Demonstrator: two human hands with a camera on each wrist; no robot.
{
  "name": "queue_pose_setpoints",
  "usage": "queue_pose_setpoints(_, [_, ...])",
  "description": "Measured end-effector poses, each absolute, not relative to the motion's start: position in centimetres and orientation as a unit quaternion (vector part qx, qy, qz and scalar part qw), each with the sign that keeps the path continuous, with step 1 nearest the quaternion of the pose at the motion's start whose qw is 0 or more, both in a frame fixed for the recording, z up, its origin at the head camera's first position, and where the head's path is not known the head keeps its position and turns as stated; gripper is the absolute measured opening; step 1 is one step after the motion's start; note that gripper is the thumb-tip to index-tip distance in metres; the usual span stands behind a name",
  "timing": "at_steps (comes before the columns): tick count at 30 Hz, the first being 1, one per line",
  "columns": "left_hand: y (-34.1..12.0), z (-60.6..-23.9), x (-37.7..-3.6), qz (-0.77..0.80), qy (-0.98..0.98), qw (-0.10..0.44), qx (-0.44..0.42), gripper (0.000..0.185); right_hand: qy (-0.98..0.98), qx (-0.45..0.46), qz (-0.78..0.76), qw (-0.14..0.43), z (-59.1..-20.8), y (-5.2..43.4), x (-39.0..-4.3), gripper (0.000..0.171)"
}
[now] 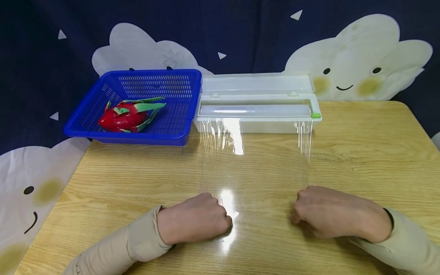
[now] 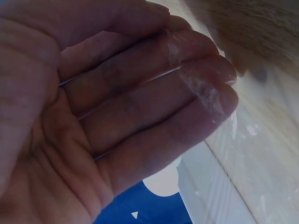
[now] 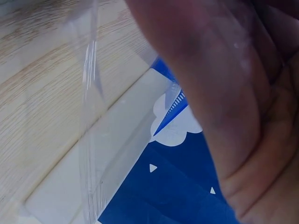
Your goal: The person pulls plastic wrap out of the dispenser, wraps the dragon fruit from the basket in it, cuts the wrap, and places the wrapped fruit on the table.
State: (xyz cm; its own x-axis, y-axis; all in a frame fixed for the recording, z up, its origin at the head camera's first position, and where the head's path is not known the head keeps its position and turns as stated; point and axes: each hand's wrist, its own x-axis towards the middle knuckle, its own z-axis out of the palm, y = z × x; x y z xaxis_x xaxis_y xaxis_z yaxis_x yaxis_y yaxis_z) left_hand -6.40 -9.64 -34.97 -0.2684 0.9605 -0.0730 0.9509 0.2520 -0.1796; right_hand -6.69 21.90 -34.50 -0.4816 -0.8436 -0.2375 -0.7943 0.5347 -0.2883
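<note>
Head view: clear plastic film (image 1: 254, 160) drawn from the open white dispenser box (image 1: 258, 109) toward the near edge of the wooden table (image 1: 361, 152), transparent, glossy, streaked with fine wrinkles near the box. Left hand (image 1: 196, 221) and right hand (image 1: 326, 215) curled knuckles-up at the film's two near corners, each gripping it. Blue basket (image 1: 103, 122) left of the box, with a red dragon fruit (image 1: 127, 114) inside.

Left wrist view: fingers (image 2: 187, 93) bent over the palm, crumpled film (image 2: 201, 88) stuck across the fingertips.

Right wrist view: fingers (image 3: 219, 84) folded in, film edge (image 3: 91, 116) stretched taut toward the box
</note>
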Motion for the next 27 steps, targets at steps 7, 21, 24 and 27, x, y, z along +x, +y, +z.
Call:
queue_pose_setpoints(7, [-9.62,-34.90,-6.26,0.100,-0.788,0.018,-0.608,0.035,0.860,-0.469,-0.071,0.189,-34.40,21.87,-6.51,0.045])
queue_pose_setpoints(21, [-9.58,-35.00,-5.97,0.097,-0.781,0.030,-0.617,0.035,0.855,-0.468,-0.081,0.209,-34.36,21.83,-6.33,0.048])
queue_pose_setpoints(24, [-9.58,-34.92,-5.90,0.100,-0.780,0.026,-0.618,0.034,0.854,-0.471,-0.084,0.203,-34.36,21.89,-6.25,0.049])
queue_pose_setpoints(27, [-9.53,-34.87,-5.83,0.103,-0.778,0.023,-0.619,0.035,0.854,-0.471,-0.085,0.201,-34.35,21.93,-6.17,0.051])
